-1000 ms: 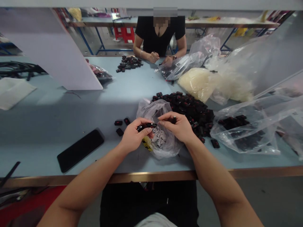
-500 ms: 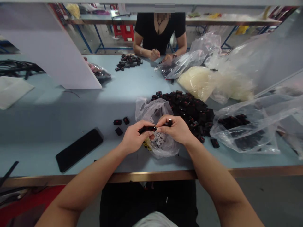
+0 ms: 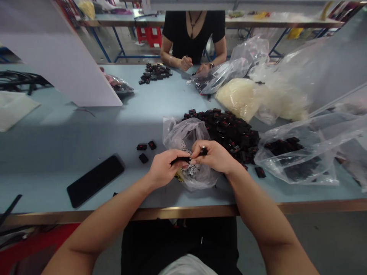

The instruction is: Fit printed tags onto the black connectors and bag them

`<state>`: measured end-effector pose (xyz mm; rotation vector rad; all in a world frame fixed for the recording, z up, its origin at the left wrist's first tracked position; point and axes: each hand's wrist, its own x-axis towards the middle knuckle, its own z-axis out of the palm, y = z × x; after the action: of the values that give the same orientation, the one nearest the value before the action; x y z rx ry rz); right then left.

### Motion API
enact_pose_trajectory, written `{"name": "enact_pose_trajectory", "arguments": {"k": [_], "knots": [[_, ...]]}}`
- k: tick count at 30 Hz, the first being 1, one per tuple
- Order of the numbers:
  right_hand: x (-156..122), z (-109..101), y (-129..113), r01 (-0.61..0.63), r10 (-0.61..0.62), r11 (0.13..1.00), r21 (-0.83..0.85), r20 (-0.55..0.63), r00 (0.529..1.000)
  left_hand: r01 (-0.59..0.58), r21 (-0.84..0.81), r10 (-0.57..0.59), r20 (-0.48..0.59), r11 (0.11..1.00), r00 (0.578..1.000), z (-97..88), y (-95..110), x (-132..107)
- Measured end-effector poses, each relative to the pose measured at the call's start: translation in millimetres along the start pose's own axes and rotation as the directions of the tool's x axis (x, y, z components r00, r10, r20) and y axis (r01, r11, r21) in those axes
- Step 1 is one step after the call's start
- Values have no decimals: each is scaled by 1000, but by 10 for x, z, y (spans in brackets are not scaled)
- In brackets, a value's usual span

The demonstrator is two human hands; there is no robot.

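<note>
My left hand (image 3: pixel 163 167) pinches a small black plastic part (image 3: pixel 180 159) between thumb and fingers. My right hand (image 3: pixel 216 156) is closed around a black pen-like tool (image 3: pixel 203 150) with a white end, its fingertips meeting the part held on the left. What the right fingertips pinch there is too small to make out. Both hands are over an opened clear plastic bag (image 3: pixel 205 181) of tiny white pieces (image 3: pixel 192 170). Just behind them spreads a large heap of black plastic parts (image 3: pixel 226 128), some showing red marks.
Three loose black parts (image 3: pixel 143 157) and a black phone (image 3: pixel 96 180) lie to the left. At right are a clear bag of black parts (image 3: pixel 298 164) and a bag of cream-coloured material (image 3: pixel 236 95). Across the table, a person (image 3: pixel 195 42) works near a smaller black pile (image 3: pixel 155 73).
The black part in my left hand has turned slightly, and my right fingers have shifted a little against it. The view has tilted slightly downward.
</note>
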<state>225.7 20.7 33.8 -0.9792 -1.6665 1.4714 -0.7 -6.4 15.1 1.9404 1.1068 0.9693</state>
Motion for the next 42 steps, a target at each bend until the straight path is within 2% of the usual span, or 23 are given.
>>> {"name": "enact_pose_trajectory", "arguments": {"k": [5,9,13,17,24,29,34,37,40,42], "knots": [[10,-20,-2,-73,67,994,85,68,995,-59,31,58,14,998,998,2,-15,-14],[21,-28,8,-105,98,988,115,71,993,-127,72,125,23,989,992,-9,-14,-11],[19,-42,7,-77,77,996,38,23,997,-176,118,179,-10,977,984,-12,-19,-6],[5,-45,-4,-34,31,998,-58,-38,999,-166,158,172,-23,973,985,-12,-28,0],[-13,-38,-46,-25,23,993,-113,-20,1000,-235,211,238,12,949,971,-16,-23,-5],[-10,-28,-53,-77,79,994,-76,29,996,-270,186,266,48,945,963,2,-37,-19],[29,-22,-38,-126,127,992,-16,83,988,-151,68,146,70,986,987,-13,-41,-8],[33,-42,-28,-84,84,996,-37,18,996,31,-128,-26,37,991,999,-21,-2,2],[20,-42,9,-54,56,998,24,-101,993,236,-410,-222,81,881,972,-5,43,11],[18,-12,46,-61,91,988,145,-206,974,280,-538,-271,98,795,958,14,56,19]]}}
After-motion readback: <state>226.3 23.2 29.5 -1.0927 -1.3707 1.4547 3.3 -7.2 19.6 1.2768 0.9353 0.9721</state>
